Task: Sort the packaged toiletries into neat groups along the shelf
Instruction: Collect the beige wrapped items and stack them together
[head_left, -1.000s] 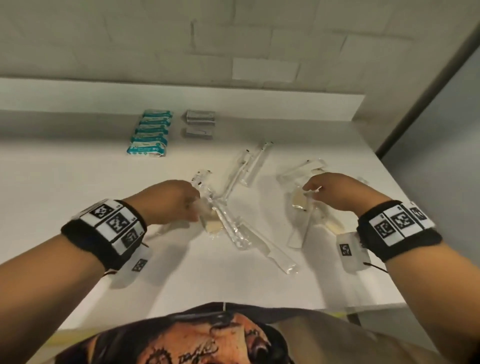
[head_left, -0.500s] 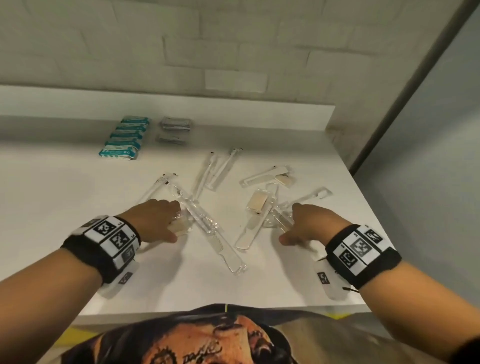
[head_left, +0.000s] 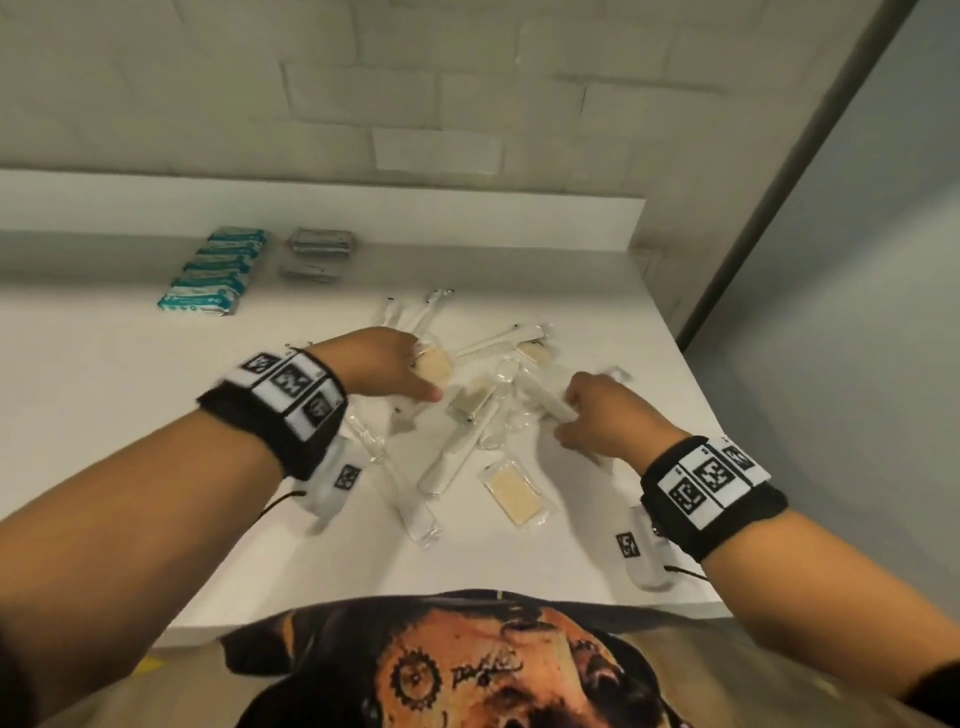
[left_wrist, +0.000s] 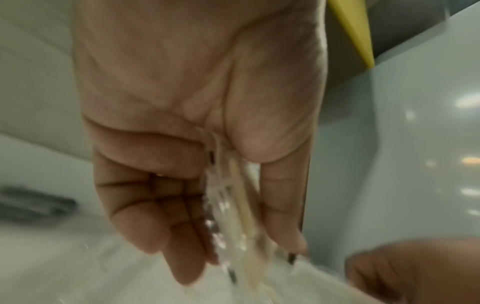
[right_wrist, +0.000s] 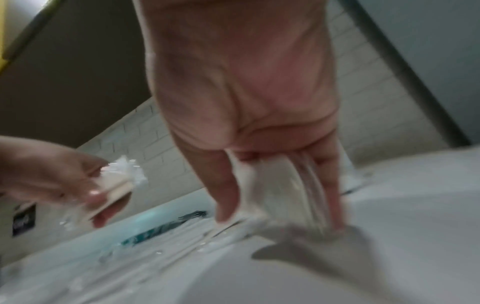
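Note:
Clear-wrapped toiletries lie jumbled on the white shelf (head_left: 104, 415): long white packets (head_left: 457, 452), combs (head_left: 498, 345) and flat beige pads (head_left: 511, 493). My left hand (head_left: 384, 364) pinches a wrapped beige pad (head_left: 434, 364) between thumb and fingers, lifted above the pile; the same pad (left_wrist: 239, 216) shows edge-on in the left wrist view and the pad (right_wrist: 116, 185) again in the right wrist view. My right hand (head_left: 597, 415) grips a long white wrapped packet (head_left: 545, 402), its lower end touching the shelf (right_wrist: 389, 226).
A row of teal packets (head_left: 213, 280) and a stack of grey packets (head_left: 319, 252) stand sorted against the back ledge (head_left: 467, 218). The shelf's right edge runs along a grey wall (head_left: 857, 312). Bare shelf lies to the left.
My left hand has lifted the beige pad and moved it back and right. My right hand has closed on a long white packet. A beige pad now lies near the front.

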